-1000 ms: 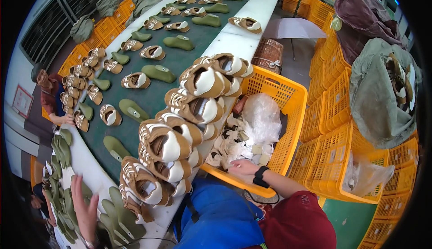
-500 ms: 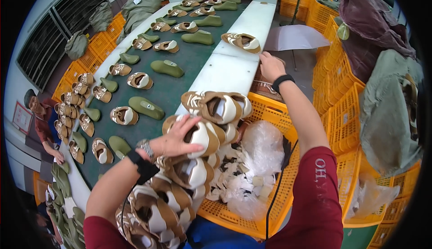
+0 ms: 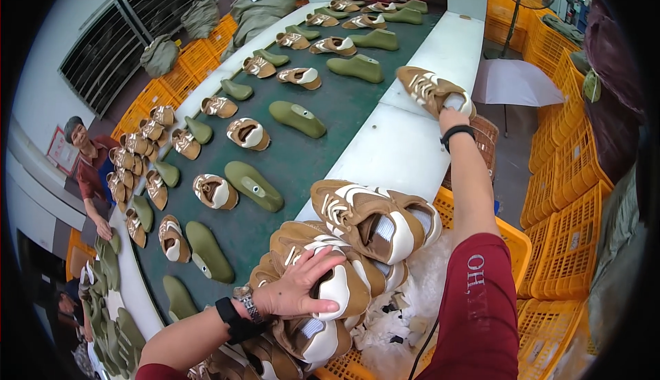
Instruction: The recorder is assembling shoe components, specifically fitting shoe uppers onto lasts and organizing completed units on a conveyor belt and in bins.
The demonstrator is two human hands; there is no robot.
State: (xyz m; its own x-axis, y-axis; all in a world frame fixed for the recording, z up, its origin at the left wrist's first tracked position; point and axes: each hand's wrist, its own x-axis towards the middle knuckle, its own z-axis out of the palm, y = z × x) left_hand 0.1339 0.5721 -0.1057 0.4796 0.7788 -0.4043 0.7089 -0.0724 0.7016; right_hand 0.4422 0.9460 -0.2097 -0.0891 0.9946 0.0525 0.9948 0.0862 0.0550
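Observation:
My right hand [image 3: 456, 120] is closed on the heel end of a brown-and-white sneaker [image 3: 427, 90], its fingertips hidden in the shoe's opening. That sneaker is tilted at the belt's white right edge, toe pointing away from me. Against a pile of similar sneakers [image 3: 368, 218] rests my left hand [image 3: 302, 285], fingers and thumb spread over the heel of one shoe. The pile leans close in front of me. More sneakers [image 3: 249, 134] and olive-green shoe lasts [image 3: 253, 185] lie in rows on the dark green conveyor belt [image 3: 302, 167].
Beneath the pile, a yellow crate [image 3: 512, 246] holds clear plastic and scraps [image 3: 405, 311]. Stacked yellow crates [image 3: 567, 242] line the right side, near an open pale umbrella [image 3: 515, 82]. Across the belt, a co-worker [image 3: 93, 167] reaches toward a heap of green lasts [image 3: 110, 311].
My right hand has moved from beside the sneaker to its heel, and the shoe's toe has turned away from me. My left hand stays on the pile. The view has shifted left.

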